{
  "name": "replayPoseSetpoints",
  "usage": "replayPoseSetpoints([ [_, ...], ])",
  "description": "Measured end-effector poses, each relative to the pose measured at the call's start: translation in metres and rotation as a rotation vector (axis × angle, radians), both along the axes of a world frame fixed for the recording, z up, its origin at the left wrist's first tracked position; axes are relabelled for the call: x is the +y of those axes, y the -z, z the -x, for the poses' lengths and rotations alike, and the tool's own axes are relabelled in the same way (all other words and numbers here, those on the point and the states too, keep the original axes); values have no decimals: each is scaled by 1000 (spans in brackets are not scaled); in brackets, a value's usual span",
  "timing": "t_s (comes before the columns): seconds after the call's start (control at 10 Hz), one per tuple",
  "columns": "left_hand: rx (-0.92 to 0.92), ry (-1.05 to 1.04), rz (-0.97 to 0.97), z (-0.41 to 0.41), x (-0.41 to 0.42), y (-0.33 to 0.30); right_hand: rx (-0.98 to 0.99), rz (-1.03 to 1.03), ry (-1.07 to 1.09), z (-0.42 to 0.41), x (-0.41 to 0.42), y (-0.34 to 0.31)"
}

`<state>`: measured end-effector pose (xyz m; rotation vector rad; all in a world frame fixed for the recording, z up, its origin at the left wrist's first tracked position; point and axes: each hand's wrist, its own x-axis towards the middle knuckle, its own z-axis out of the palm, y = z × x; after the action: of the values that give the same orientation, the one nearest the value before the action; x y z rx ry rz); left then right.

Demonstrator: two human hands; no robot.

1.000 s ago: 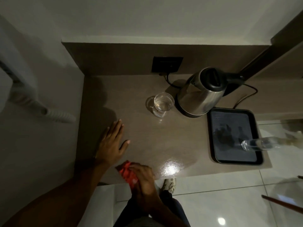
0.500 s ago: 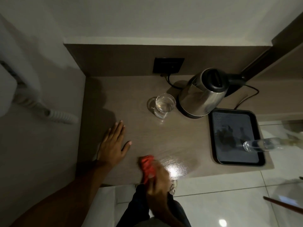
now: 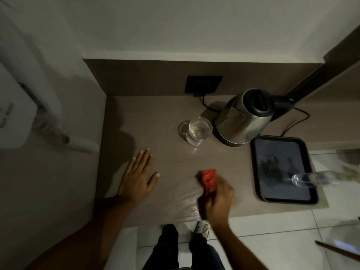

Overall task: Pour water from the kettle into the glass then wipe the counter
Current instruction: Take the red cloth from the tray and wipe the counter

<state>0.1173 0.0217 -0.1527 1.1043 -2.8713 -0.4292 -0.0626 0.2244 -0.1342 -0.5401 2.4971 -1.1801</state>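
A steel kettle (image 3: pixel 243 118) with a black lid stands upright on its base at the back right of the brown counter (image 3: pixel 155 117). Just left of it is a clear glass (image 3: pixel 198 130) holding water. My right hand (image 3: pixel 219 197) grips a red cloth (image 3: pixel 208 179) and presses it onto the counter's front middle, where the surface looks wet and shiny. My left hand (image 3: pixel 136 177) lies flat on the counter to the left, fingers spread, holding nothing.
A black tray (image 3: pixel 259 168) sits at the counter's right end with a clear plastic bottle (image 3: pixel 313 179) on its front right corner. A wall socket (image 3: pixel 203 84) and cable are behind the kettle. A wall phone (image 3: pixel 17 114) hangs left. My legs stand below the front edge.
My right hand has swept the red cloth to the right and farther onto the counter. My left hand has stayed flat in place.
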Motion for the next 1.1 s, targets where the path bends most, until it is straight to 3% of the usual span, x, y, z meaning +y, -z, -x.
replayPoseSetpoints([
  [0.1, -3, 5, -5, 0, 0, 1, -52, 253, -396, -82, -8, 0],
  [0.2, -12, -4, -3, 1, 0, 1, 2, 223, -692, -107, 2, 5],
  [0.3, -19, -3, -8, 0, -1, 0, 13, 286, -713, -85, -12, -10],
  [0.4, -35, 0, -5, -1, -2, 1, 134, -60, -479, 15, -29, -11],
  [0.5, -35, -1, 11, -1, -1, 2, 246, -241, -183, 64, -53, -1],
  [0.6, -29, 5, 2, -2, -3, 7, 178, -63, -384, 12, -60, 1],
  [0.7, -16, 16, -9, -3, -4, 9, 66, 97, -815, -65, -29, -5],
  [0.8, -5, 5, 4, 0, -3, 8, -47, 196, -1075, -84, 8, -13],
  [0.9, 15, -7, 6, -1, 0, 5, 113, 84, -820, -39, 13, -50],
  [1.0, -1, -3, 20, -3, -2, 6, 159, 130, -554, 35, 8, -71],
  [1.1, -11, -6, 15, -2, -1, 7, 250, -82, -192, 62, 13, -50],
])
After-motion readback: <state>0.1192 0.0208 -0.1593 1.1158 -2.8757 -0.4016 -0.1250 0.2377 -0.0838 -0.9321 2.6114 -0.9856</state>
